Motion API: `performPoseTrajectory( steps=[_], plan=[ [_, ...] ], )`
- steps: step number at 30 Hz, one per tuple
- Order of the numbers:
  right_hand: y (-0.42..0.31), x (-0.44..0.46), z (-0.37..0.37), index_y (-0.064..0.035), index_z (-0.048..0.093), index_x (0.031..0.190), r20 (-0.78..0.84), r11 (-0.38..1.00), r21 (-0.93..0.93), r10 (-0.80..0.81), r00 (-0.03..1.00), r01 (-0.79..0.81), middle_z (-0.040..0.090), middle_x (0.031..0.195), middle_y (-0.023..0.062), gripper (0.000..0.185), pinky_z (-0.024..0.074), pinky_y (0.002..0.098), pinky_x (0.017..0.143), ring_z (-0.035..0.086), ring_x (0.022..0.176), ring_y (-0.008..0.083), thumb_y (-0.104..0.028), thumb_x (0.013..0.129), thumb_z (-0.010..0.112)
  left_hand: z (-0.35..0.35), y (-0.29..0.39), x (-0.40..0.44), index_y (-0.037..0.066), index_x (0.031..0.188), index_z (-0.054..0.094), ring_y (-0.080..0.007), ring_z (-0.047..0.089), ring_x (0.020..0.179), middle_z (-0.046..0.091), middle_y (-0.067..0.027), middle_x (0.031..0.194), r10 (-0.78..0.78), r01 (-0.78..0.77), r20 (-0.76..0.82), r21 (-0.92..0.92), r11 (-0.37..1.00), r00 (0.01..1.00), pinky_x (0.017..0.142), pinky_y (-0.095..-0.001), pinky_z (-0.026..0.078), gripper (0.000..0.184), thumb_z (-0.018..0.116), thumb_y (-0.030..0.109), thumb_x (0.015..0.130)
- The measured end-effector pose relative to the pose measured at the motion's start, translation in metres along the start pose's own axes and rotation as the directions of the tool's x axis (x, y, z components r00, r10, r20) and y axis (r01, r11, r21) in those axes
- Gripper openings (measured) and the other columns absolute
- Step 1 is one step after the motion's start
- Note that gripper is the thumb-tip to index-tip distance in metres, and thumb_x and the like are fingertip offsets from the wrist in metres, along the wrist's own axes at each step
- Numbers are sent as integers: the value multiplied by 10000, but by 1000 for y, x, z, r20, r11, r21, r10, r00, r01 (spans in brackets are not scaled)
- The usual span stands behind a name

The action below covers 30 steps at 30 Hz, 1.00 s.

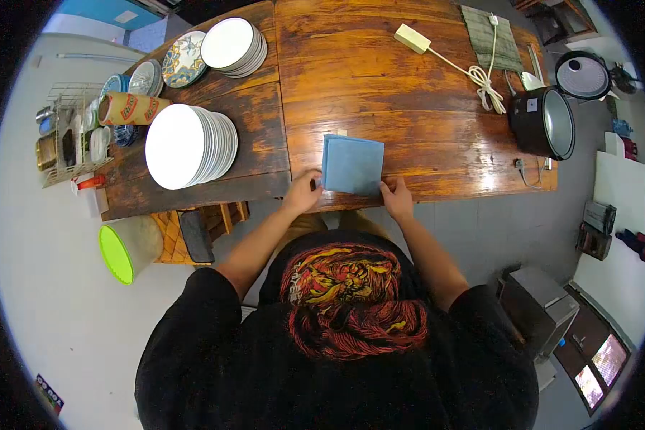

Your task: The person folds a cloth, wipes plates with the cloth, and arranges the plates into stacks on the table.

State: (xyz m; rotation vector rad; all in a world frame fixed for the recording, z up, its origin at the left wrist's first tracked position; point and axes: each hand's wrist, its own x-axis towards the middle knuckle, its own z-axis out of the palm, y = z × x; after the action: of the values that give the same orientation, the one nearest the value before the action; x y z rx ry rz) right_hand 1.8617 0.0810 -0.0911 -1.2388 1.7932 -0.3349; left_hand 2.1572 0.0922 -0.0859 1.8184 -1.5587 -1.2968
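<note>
Steadying the blue cloth (pixel 353 166) on the counter (pixel 423 107), perhaps, the left hand (pixel 302 193) and right hand (pixel 398 197) sit by its 2 near corners; I can't tell if either grip pinches.

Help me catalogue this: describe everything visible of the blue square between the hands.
The blue square is plain and matte, perhaps folded cloth or paper, with layers at its left edge. It appears flat, near the front of the wooden table. The right hand touches its near right corner; the left hand is at its left edge, contact unclear.
</note>
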Motion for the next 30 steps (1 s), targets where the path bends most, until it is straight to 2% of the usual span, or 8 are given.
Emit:
performPoseTrajectory(
  steps=[5,7,11,12,13,15,18,30],
  plan=[
    [-53,19,-32,-24,671,1018,-46,988,-105,-123,991,118,693,920,97,277,514,330,731,646,786,240,-277,908,644,-45,68,18,47,1017,694,-221,604,742,691,-64,903,134,-135,-98,-5,991,986,695,-331,475,197,650,65,825],
    [-113,12,-74,-33,682,1003,-232,923,265,-220,948,279,694,923,74,188,507,293,744,631,797,186,-194,912,648,-90,148,8,44,993,704,-229,614,782,695,-65,920,254,-268,-234,-31,963,939,724,-335,475,174,651,65,829],
    [-271,-90,-207,-51,681,1000,-580,668,364,-383,719,649,686,904,90,104,505,276,730,613,799,158,-82,913,635,-187,285,-53,103,978,705,-234,599,924,697,-50,968,741,-697,-557,357,622,376,867,-383,461,139,638,94,856],
    [-288,-108,-228,-67,679,960,-678,343,428,-490,548,836,677,907,121,79,491,288,675,598,756,186,-63,911,617,-212,317,-75,117,994,691,-256,599,960,688,-55,998,790,-732,-572,438,522,221,905,-397,458,141,615,100,877],
    [-307,-127,-246,-67,679,960,-678,326,429,-500,539,843,677,907,121,79,491,288,675,598,756,186,-63,911,617,-228,343,-96,111,1011,682,-259,598,968,684,-63,1011,819,-761,-570,504,409,62,909,-400,458,147,612,110,882],
    [-341,-166,-274,-80,668,947,-701,-36,335,-677,224,941,639,890,98,59,486,303,659,574,761,189,-96,900,637,-243,375,-125,98,1045,666,-265,598,984,674,-77,1037,816,-780,-547,587,215,-187,917,-405,457,166,606,130,894],
    [-367,-198,-282,-75,666,963,-713,-348,311,-701,-25,885,640,898,97,74,488,301,659,574,757,184,-105,908,628,-249,399,-153,78,1095,641,-273,597,1008,660,-99,1076,771,-737,-496,673,52,-399,929,-413,456,206,598,161,911],
    [-390,-236,-263,-54,660,1026,-740,-552,314,-652,-165,773,645,930,95,138,494,297,659,574,740,162,-141,940,593,-250,416,-215,1,1298,542,-307,592,1104,604,-186,1232,597,-607,-439,788,-103,-671,978,-445,450,424,564,281,980]
  ],
)
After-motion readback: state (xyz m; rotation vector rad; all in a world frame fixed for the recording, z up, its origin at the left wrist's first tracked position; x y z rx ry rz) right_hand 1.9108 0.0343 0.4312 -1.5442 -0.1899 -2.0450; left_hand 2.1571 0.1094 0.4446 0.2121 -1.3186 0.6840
